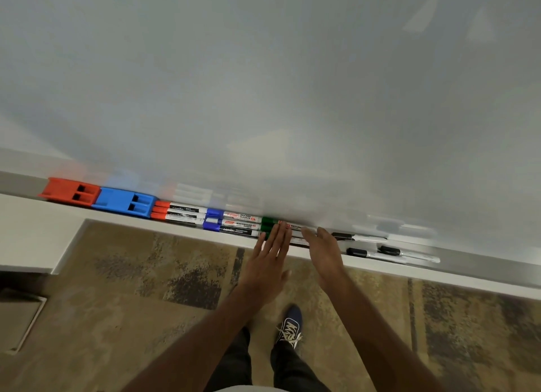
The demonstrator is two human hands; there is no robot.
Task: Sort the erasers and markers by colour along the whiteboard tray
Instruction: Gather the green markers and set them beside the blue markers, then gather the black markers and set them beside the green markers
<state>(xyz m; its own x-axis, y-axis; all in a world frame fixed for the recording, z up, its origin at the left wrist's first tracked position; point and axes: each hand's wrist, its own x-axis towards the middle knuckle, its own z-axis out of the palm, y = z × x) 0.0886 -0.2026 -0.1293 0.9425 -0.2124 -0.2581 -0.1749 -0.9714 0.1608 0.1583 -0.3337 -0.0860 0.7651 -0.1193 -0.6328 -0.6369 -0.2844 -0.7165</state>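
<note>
a person stands at a long grey metal whiteboard tray, both hands over a cluster of green-capped markers near its middle. the left hand lies flat with fingers spread across the green caps; the right hand is open, edge-on just beside it, gripping nothing. barrels read "whiteboard marker" on the blue-capped markers, one also "camlin"; that brand shows too on the red-capped markers. toward the tray's left end sit an orange-red plastic eraser and a blue plastic eraser, touching. three black-capped markers lie loose toward the right end, right of the hands.
</note>
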